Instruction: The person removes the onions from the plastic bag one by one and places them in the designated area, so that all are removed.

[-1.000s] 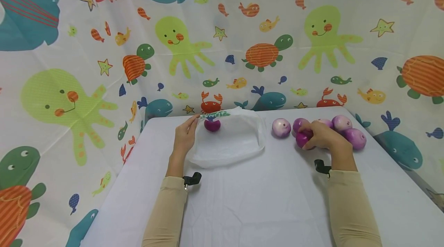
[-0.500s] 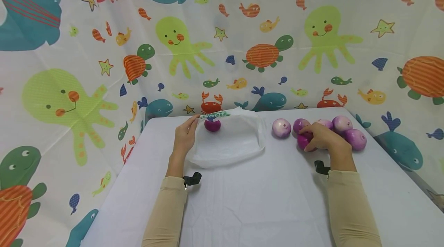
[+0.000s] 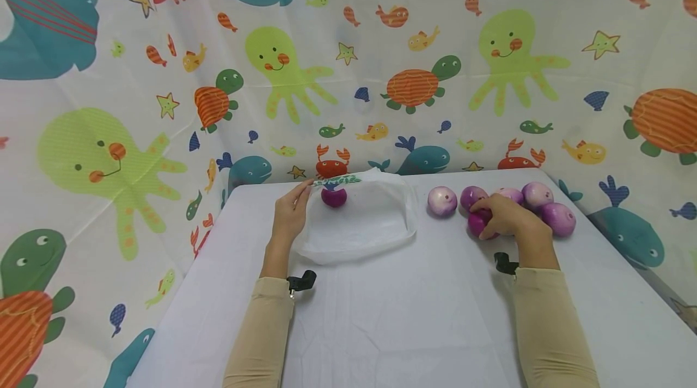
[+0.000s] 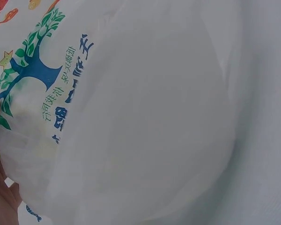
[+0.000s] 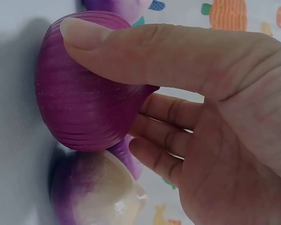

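At the left, my left hand [image 3: 290,212] pinches the rim of a white plastic bag [image 3: 356,250], whose mouth spreads wide. A dark red onion [image 3: 334,197] lies inside the bag near its printed edge. Green and blue print on the bag [image 4: 131,117] shows in the left wrist view, where only part of the hand appears. On the right, my right hand [image 3: 509,215] holds a dark purple-red onion [image 5: 84,89] low at the table, thumb across its near side. In the right wrist view a paler onion [image 5: 93,187] sits close beside it.
Several other onions stand around the right hand: a pale one [image 3: 442,201] to its left, a purple one [image 3: 474,197] behind, and lighter ones [image 3: 558,219] to the right. A white cloth covers the table [image 3: 403,327]. A sea-animal curtain [image 3: 348,61] hangs behind.
My right hand's thumb and the onion it holds have shifted slightly to the right. The left hand and the bag look unchanged.
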Demonstrator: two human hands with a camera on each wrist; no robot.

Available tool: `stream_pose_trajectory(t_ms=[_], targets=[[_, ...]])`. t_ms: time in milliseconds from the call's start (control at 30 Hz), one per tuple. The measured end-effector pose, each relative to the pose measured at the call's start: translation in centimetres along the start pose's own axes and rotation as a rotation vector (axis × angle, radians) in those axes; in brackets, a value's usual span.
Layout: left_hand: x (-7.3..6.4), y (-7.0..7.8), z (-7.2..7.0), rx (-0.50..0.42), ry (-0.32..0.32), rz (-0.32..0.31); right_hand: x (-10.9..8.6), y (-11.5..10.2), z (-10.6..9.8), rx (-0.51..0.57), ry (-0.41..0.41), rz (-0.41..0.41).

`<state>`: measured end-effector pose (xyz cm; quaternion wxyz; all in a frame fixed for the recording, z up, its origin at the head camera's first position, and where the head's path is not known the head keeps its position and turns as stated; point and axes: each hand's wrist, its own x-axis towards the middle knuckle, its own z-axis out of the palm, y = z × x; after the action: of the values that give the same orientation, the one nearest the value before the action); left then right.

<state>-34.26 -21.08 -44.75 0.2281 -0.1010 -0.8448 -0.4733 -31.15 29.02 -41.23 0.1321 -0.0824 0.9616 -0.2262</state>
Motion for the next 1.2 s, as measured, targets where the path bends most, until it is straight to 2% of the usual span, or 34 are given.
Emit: stream_pose_trajectory(t_ms=[600, 1000, 1200], targets=[[-0.23, -0.02, 0.09, 0.0, -0.014, -0.028, -0.28, -0.09, -0.3, 0.004, -0.004, 0.015], [-0.09, 0.1, 0.0, -0.009, -0.015, -0.026, -0.36, -0.13, -0.3, -0.028, 0.073, -0.038], [-0.04, 0.08, 0.03, -0.009, -0.006, -0.006, -0.04, -0.72, -0.82, 0.007, 0.169, -0.051]])
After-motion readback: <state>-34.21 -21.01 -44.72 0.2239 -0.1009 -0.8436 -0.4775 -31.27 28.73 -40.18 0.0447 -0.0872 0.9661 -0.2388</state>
